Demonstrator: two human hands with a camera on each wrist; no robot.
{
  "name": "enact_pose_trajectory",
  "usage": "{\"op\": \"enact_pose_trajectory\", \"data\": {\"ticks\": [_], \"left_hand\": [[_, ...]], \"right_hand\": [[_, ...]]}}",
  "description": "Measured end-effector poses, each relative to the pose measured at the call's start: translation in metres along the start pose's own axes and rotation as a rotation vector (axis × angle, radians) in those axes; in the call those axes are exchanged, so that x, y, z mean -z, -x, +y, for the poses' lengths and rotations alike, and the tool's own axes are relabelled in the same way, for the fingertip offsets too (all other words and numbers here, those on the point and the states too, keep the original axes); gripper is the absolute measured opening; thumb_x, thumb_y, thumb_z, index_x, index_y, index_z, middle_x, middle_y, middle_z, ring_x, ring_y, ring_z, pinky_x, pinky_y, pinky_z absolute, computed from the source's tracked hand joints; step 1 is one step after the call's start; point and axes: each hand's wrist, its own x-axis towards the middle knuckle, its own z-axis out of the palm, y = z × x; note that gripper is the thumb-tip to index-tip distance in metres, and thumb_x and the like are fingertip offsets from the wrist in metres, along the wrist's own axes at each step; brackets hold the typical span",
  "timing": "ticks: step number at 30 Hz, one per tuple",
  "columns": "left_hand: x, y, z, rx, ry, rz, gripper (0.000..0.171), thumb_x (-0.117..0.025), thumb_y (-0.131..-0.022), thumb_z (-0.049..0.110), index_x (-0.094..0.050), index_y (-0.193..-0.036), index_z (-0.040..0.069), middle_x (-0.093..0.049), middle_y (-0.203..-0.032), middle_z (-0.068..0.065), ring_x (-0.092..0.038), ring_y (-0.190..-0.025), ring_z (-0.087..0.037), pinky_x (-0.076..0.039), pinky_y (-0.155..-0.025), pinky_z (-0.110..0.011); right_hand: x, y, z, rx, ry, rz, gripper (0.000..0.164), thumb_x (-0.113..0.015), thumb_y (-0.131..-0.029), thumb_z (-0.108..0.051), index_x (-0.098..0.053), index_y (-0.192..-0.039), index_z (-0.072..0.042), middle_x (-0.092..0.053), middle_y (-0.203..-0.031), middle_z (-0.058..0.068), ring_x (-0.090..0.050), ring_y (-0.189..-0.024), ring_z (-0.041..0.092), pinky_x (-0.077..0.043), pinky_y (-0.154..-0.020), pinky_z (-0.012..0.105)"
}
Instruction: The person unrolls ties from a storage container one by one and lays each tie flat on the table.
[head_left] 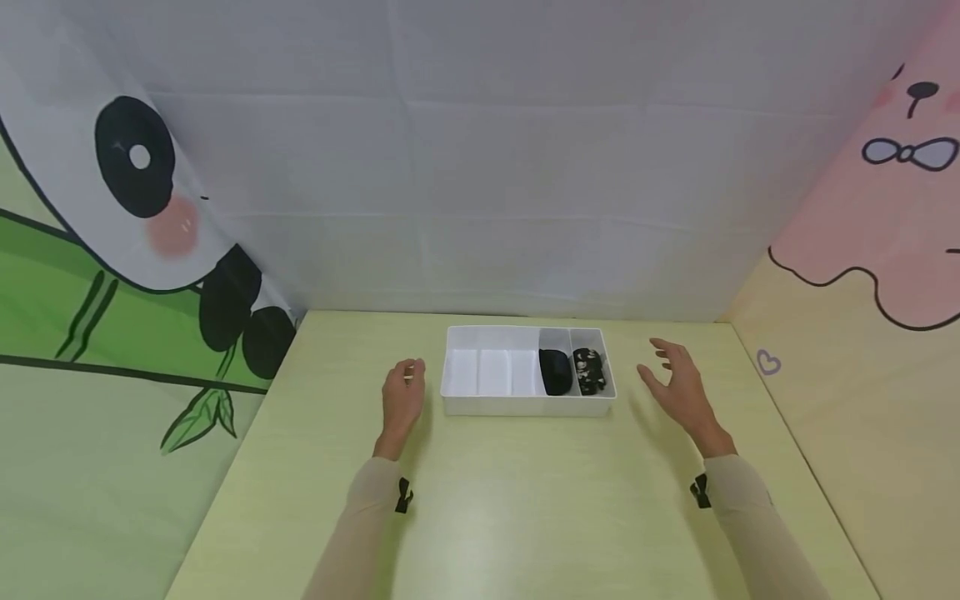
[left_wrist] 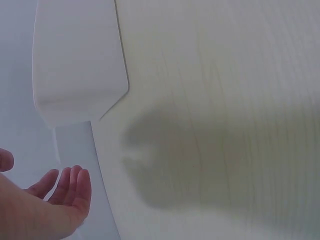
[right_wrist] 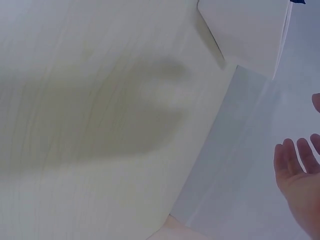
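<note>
A white divided box sits on the table in the head view. One of its right-hand compartments holds a smooth, rounded black item; a black bundle with a pale pattern fills the rightmost one. I cannot tell what kind either is. My left hand hovers just left of the box, fingers loosely bent and holding nothing. To the box's right, apart from it, my right hand is raised with fingers spread and nothing in its grasp. Both wrist views show the box's outer wall near each hand.
The pale wood-grain table reaches back to a white cloth wall. A panda-and-bamboo print covers the left side, and a pink animal print the right. Hand shadows fall on the tabletop. Dark bands circle both wrists.
</note>
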Motion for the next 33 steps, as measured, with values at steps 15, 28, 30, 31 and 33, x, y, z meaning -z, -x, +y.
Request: {"op": "enact_pose_trajectory", "data": {"ticks": [15,28,30,31,33], "left_hand": [[-0.006,0.004,0.003,0.086,0.048,-0.011,0.052,-0.038,-0.110,0.040,-0.060,-0.131,-0.003,-0.064,-0.122,-0.027,-0.063,-0.108,-0.039,-0.049,-0.089,-0.050],[-0.012,0.005,0.002,0.161,0.128,-0.043,0.050,-0.043,-0.110,0.039,-0.064,-0.124,-0.005,-0.067,-0.114,-0.023,-0.064,-0.104,-0.037,-0.049,-0.078,-0.031],[-0.014,0.005,0.001,0.169,0.142,-0.042,0.048,-0.046,-0.109,0.037,-0.065,-0.124,-0.005,-0.068,-0.111,-0.021,-0.065,-0.102,-0.035,-0.049,-0.077,-0.029],[-0.015,0.004,0.001,0.177,0.149,-0.039,0.047,-0.048,-0.108,0.036,-0.065,-0.124,-0.004,-0.069,-0.109,-0.020,-0.065,-0.100,-0.034,-0.049,-0.076,-0.028],[-0.016,0.005,0.001,0.187,0.159,-0.040,0.045,-0.051,-0.107,0.035,-0.066,-0.124,-0.003,-0.070,-0.108,-0.019,-0.066,-0.097,-0.031,-0.051,-0.075,-0.028]], "right_hand": [[-0.019,-0.010,-0.006,-0.015,-0.021,-0.051,0.050,-0.067,-0.099,-0.007,-0.047,-0.144,0.006,-0.048,-0.139,0.029,-0.050,-0.124,0.047,-0.043,-0.100,0.063],[-0.032,-0.014,-0.013,-0.010,-0.053,-0.093,0.050,-0.067,-0.098,-0.004,-0.047,-0.143,0.008,-0.050,-0.139,0.029,-0.052,-0.121,0.049,-0.044,-0.100,0.061],[-0.034,-0.015,-0.014,-0.007,-0.057,-0.100,0.050,-0.068,-0.098,-0.003,-0.048,-0.142,0.008,-0.050,-0.138,0.029,-0.052,-0.121,0.050,-0.045,-0.099,0.061],[-0.035,-0.015,-0.014,-0.005,-0.057,-0.104,0.050,-0.068,-0.098,-0.004,-0.048,-0.142,0.009,-0.050,-0.138,0.029,-0.053,-0.121,0.049,-0.045,-0.099,0.060],[-0.037,-0.016,-0.014,0.004,-0.062,-0.107,0.050,-0.069,-0.097,-0.003,-0.048,-0.141,0.009,-0.051,-0.137,0.029,-0.053,-0.120,0.050,-0.046,-0.097,0.060]]}}
